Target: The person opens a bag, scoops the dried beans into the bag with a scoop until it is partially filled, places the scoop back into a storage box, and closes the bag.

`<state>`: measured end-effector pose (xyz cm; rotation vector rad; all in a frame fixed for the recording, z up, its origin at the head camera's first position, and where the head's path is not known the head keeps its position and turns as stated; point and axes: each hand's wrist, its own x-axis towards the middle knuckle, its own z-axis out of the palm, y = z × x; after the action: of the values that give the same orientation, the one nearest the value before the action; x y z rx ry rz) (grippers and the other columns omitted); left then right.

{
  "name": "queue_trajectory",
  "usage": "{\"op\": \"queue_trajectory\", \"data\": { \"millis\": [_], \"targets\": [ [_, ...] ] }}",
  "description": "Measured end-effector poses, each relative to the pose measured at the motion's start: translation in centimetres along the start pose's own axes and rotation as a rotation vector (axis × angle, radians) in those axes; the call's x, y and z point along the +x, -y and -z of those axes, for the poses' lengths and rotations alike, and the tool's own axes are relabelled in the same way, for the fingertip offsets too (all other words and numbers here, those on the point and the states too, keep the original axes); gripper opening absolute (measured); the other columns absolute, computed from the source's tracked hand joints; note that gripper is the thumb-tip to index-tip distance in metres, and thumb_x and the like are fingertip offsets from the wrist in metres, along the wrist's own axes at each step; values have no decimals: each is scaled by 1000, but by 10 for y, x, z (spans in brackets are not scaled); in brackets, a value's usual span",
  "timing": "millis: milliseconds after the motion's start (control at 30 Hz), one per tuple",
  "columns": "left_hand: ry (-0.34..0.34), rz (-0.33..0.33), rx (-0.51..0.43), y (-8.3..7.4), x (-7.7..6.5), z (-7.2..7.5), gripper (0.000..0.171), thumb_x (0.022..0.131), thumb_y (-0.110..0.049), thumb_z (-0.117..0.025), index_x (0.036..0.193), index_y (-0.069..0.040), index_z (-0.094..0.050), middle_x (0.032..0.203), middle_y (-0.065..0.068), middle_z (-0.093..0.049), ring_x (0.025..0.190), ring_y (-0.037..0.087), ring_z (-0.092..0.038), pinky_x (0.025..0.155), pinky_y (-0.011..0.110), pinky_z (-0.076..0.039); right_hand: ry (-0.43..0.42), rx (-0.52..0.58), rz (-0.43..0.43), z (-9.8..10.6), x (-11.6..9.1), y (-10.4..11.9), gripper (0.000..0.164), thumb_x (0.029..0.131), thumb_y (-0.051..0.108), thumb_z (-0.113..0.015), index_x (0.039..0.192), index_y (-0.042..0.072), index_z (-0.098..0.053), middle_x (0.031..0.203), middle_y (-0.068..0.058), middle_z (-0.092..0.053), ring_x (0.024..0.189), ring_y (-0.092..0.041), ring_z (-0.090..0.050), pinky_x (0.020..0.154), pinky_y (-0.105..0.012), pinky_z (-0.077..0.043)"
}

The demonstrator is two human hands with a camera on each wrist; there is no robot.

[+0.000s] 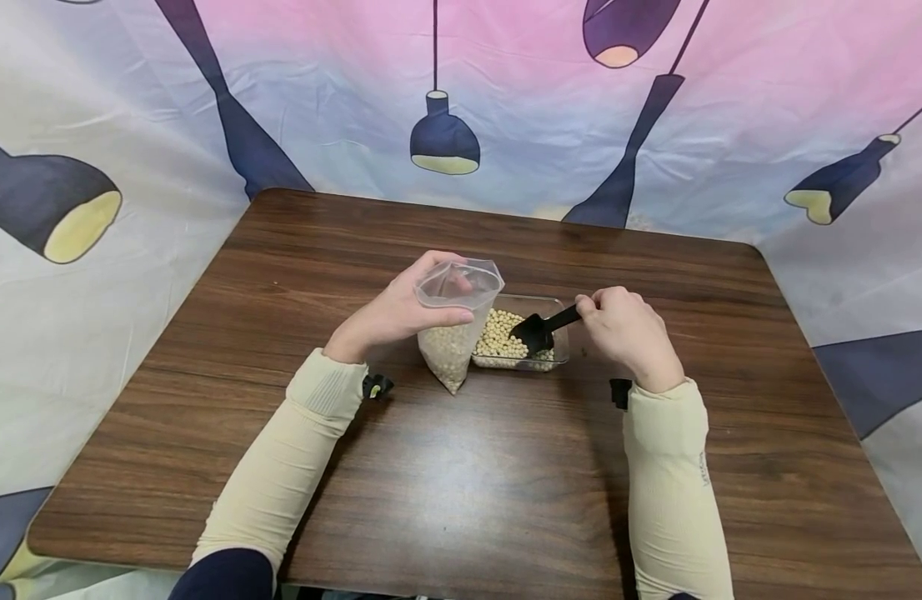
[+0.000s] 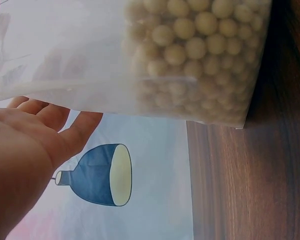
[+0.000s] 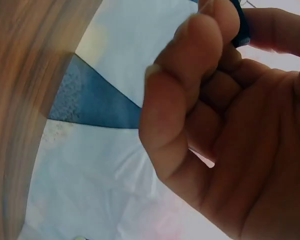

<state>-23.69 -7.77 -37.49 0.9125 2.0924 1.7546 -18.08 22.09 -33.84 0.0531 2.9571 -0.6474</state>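
Observation:
My left hand (image 1: 397, 310) holds a clear plastic bag (image 1: 455, 354) near its open mouth, thumb and fingers round its sides. Round, pale yellow beans that look like soybeans (image 2: 195, 47) fill its lower part, and its pointed bottom corner hangs towards me. Directly right of the bag stands a clear rectangular container (image 1: 564, 312) with more of the beans (image 1: 498, 332) in it. My right hand (image 1: 632, 335) grips the handle of a small black scoop (image 1: 534, 335), whose blade dips among those beans. In the right wrist view, curled fingers (image 3: 165, 110) hide most of the handle.
Everything is over a brown wood-grain table (image 1: 461, 500) with rounded corners. A cloth backdrop (image 1: 341, 100) printed with hanging lamps rises behind and beside it. A black wrist camera (image 1: 377, 385) sits at my left cuff and another (image 1: 620, 393) at my right.

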Motion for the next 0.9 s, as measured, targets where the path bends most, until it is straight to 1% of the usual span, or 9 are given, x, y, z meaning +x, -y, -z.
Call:
{"op": "queue_trajectory", "data": {
  "millis": [100,233,400,533,633,767,900],
  "targets": [
    [-4,1,1,0,0,0,62,83,-8,-77,135,-12,-42,118,14,-59,112,23,-56,85,38,-50,39,22,17,-2,3,1,45,103,36,-36,69,11,-52,60,-2,-42,55,-22,-43,53,-33,-35],
    [-3,6,6,0,0,0,62,84,-9,-77,135,-12,-42,118,13,-58,112,23,-56,85,38,-50,105,90,44,-5,8,-2,48,104,36,-35,69,8,-53,58,0,-41,51,-20,-41,53,-32,-35],
    [2,4,11,1,0,0,62,84,-11,-77,136,-13,-42,119,13,-58,112,23,-56,85,39,-51,192,236,78,-8,13,-9,51,105,36,-35,73,1,-56,57,0,-45,48,-16,-36,51,-30,-34],
    [-6,1,17,0,-1,0,63,84,-11,-78,135,-13,-43,118,12,-59,111,22,-56,85,39,-50,266,366,99,-10,18,-14,47,106,30,-37,81,-2,-59,63,-4,-46,53,-16,-36,54,-29,-33],
    [-8,3,14,0,-1,-1,63,84,-10,-77,136,-13,-43,118,13,-59,111,22,-56,84,38,-50,313,433,112,-12,20,-16,42,106,25,-38,87,-5,-60,69,-7,-49,60,-18,-42,59,-31,-38],
    [-8,1,6,-1,-1,-1,63,84,-7,-77,136,-12,-42,118,14,-58,111,23,-56,84,37,-50,345,472,125,-15,23,-19,38,106,22,-38,87,-5,-57,72,-8,-50,64,-20,-44,62,-33,-40],
    [-6,0,-1,-2,-1,-1,64,83,-6,-77,137,-12,-42,119,15,-58,111,24,-56,84,37,-50,356,493,140,-21,27,-23,39,106,23,-39,79,-2,-49,66,-5,-44,59,-18,-39,58,-31,-36]
  ]
}}
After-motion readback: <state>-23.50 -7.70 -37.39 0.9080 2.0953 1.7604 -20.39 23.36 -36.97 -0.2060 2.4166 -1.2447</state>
